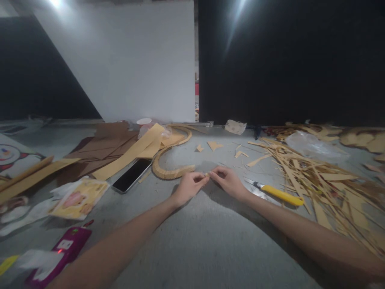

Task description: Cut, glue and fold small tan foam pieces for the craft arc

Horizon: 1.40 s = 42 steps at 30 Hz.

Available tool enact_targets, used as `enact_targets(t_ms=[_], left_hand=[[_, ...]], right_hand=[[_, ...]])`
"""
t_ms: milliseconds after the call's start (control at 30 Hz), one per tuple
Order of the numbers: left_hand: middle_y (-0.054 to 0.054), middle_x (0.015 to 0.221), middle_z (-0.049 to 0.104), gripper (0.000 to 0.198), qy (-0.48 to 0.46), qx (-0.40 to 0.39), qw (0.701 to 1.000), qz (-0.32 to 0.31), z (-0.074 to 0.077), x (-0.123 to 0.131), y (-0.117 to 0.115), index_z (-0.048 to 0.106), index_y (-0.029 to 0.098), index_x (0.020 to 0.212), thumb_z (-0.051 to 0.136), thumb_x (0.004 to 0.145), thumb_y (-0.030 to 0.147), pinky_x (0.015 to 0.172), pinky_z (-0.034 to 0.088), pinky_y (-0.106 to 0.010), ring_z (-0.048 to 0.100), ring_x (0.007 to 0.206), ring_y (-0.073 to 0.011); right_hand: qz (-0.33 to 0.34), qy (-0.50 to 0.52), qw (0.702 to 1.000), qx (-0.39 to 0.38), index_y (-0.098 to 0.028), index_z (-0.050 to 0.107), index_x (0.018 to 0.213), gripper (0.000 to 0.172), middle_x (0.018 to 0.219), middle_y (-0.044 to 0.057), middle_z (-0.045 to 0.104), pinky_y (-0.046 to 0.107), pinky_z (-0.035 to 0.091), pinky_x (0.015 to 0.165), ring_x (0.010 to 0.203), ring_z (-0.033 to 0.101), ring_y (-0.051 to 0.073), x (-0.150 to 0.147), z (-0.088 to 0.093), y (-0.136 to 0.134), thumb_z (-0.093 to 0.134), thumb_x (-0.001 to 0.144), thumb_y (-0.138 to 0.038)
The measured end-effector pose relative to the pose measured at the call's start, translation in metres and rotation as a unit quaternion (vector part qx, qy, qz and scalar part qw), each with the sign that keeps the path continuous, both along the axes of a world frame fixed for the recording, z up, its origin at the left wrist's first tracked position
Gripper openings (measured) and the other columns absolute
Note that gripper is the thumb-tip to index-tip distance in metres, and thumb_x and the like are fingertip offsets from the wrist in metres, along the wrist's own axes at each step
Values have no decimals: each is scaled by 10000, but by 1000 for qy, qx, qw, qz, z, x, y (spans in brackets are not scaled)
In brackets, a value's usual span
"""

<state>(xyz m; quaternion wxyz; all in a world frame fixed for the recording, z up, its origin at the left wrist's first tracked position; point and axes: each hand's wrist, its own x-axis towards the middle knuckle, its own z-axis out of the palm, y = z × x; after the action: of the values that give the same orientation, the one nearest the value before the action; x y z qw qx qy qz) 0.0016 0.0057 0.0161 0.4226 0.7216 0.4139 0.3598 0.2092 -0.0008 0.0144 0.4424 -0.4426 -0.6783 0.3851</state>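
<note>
Now | your left hand point(189, 186) and right hand point(228, 181) are pinching a cardboard scrap point(207, 175), fingers narrow | right wrist possibly grazing the knife point(278, 194).

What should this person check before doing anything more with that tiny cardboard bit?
1. Grip: left hand and right hand both pinch the small cardboard piece at the fingertips: ok.
2. Knife away from the hands: the yellow utility knife lies close beside the right wrist, blade apparently out: not ok.
3. Phone out of the way: the phone lies left of the curved cardboard strip, apart from both hands: ok.
4. Piece joined to the curved cardboard strip: cannot tell, too small.
5. Loose scrap strips kept away: piled to the right, apart from the hands: ok.
</note>
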Motion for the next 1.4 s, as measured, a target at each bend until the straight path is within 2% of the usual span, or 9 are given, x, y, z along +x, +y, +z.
enact_targets(t_ms=[333,567,700,767,833,933,1100,1267,1400], left_hand=[[-45,829,732,395,-46,2,999,4,1,0,-2,716,186,861,672,980,560,759,499,-282,668,792,-195],[-43,845,741,373,-47,29,998,11,-6,-1,0,716,186,876,663,1003,532,779,505,-288,684,823,-203],[-73,1007,773,299,19,113,993,41,0,-1,1,752,199,1014,547,1078,408,917,519,-343,705,984,-239],[-109,1187,753,262,80,196,973,86,3,-4,3,741,204,1180,518,1078,296,1037,489,-403,669,1145,-276],[-155,1348,693,329,168,261,937,157,2,-8,6,685,192,1341,554,1041,224,1113,440,-482,599,1273,-333],[-207,1396,648,425,292,282,885,230,-7,-15,10,621,157,1432,620,1013,226,1101,425,-555,552,1302,-402],[-159,1236,713,290,336,266,888,167,-20,-20,13,657,169,1333,595,1058,235,1014,488,-503,611,1159,-351],[-118,1267,712,267,227,292,923,102,-12,-16,14,626,196,1343,579,1091,273,1065,513,-473,625,1197,-300],[-109,1299,696,310,146,324,932,67,-6,-12,9,588,230,1401,568,1107,326,1085,535,-458,637,1249,-278]], right_hand=[[10,-55,997,60,-218,705,847,453,801,39,702,319,484,749,773,633,205,2,1,-1,563,1057,-593],[30,-36,999,24,-211,693,878,446,777,8,629,298,453,712,750,576,180,1,3,0,596,1033,-618],[13,-16,1000,3,-215,651,850,475,737,-4,575,299,431,662,689,519,169,1,2,1,592,1020,-655],[-6,7,1000,-14,-226,613,842,491,719,-10,555,298,405,616,651,487,165,1,1,2,575,1017,-683],[-25,27,999,-30,-234,585,843,501,713,-15,546,296,383,585,628,468,161,1,0,3,573,1009,-707],[-42,45,998,-26,-234,584,847,504,744,-2,581,302,409,608,653,510,167,0,0,4,584,1001,-715],[-28,89,995,-24,-232,617,894,493,826,44,717,340,516,758,781,661,204,-1,0,5,605,996,-714],[-20,148,988,-36,-253,571,918,465,845,27,748,343,550,771,757,707,200,-2,1,3,690,952,-701],[5,189,981,-38,-269,511,963,430,827,-3,723,329,547,751,730,684,184,-1,-2,3,697,970,-657]])
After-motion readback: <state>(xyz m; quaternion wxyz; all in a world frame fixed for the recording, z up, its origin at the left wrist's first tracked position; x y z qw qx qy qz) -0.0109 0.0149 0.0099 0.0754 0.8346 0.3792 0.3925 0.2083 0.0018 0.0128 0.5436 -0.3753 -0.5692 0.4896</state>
